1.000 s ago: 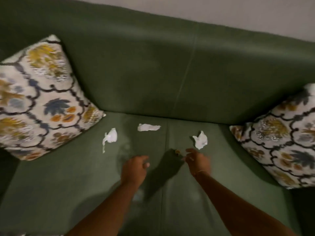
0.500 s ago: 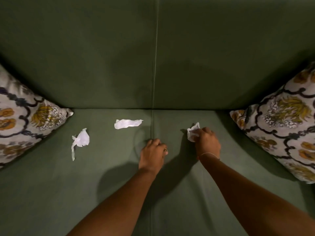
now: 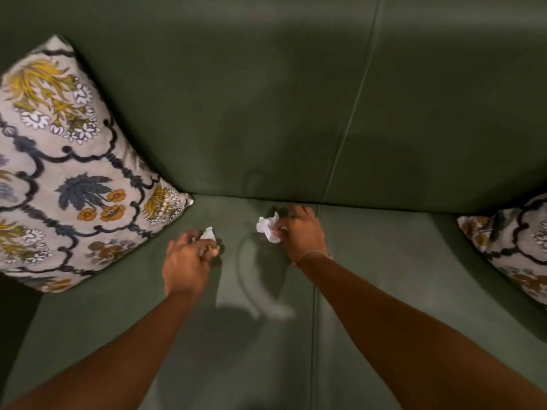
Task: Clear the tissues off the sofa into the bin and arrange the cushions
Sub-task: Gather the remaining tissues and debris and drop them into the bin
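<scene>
Both my hands are down on the seat of a dark green sofa (image 3: pixel 399 276). My left hand (image 3: pixel 186 261) closes over a crumpled white tissue (image 3: pixel 208 234) near the left cushion's corner; only the tissue's top shows. My right hand (image 3: pixel 300 232) grips white crumpled tissue (image 3: pixel 268 227) close to the backrest, left of the seat seam. A floral patterned cushion (image 3: pixel 68 173) leans in the left corner. A second matching cushion (image 3: pixel 512 247) lies at the right edge. No loose tissue lies elsewhere on the seat. The bin is out of view.
The sofa backrest (image 3: pixel 296 99) rises right behind my hands, with a seam running down it. A dark gap (image 3: pixel 14 315) shows beside the seat at the lower left, below the left cushion.
The view has swung left. My right hand moved left with its tissue to where the middle tissue lay. My left hand reached left and closed on the left tissue.
</scene>
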{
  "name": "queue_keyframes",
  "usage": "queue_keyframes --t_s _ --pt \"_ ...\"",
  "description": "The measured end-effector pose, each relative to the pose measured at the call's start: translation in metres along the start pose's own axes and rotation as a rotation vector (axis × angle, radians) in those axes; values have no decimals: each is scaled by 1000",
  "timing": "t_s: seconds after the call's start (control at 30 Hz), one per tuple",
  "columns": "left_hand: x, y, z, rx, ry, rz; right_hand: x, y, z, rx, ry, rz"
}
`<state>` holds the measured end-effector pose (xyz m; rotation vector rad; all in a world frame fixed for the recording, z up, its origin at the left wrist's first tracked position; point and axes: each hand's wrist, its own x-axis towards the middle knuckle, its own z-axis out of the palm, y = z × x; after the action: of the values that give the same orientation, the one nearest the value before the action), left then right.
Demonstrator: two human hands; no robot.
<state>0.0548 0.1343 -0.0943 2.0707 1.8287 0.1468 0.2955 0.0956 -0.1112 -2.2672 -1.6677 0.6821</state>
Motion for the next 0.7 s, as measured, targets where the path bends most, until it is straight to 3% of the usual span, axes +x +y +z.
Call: queue_keyframes --t_s 0.13,0.37,0.5,0.7 --pt "28 -13 5 -58 -77 18 20 -7 24 -141 -102 23" --pt "29 -13 24 -27 -100 32 19 -16 38 -153 -9 67" --pt "13 -20 25 -143 -114 -37 2 -27 34 86 -51 285" --pt "-33 -71 -4 -504 -136 -310 -63 -83 66 553 35 552"
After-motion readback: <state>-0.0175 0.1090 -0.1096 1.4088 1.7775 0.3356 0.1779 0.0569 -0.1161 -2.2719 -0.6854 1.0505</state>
